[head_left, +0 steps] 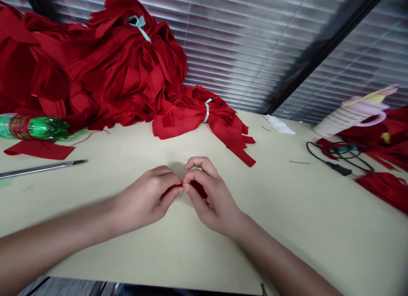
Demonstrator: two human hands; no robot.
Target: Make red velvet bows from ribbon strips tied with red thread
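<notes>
Directly in front of the tied red bundle (ref. pt.), I have both hands on cam, close together above the tabletop. L hand: thumb & index pinched together, gripping one edge of the red cloth piece. R hand: thumb & index also pinched on the piece, tips meeting the L fingers; next finger curls above, free of it. Piece pos.: btwn both hands, in front of bundle, mostly hidden by fingers; contact w/ tabletop: can't tell.

Bundle is secured w/ lt. blue tie. Behind & L of bundle: large red cloth pile. Further L of bundle: green bottle on its side, w/ red strip just in front. In front & L of bundle: slim metal tool, dark tip toward hands. R of bundle: white scrap. Far R of bundle: striped mug, tilted in view; coiled blk. cable & folded red cloth. Behind bundle: window blinds.
</notes>
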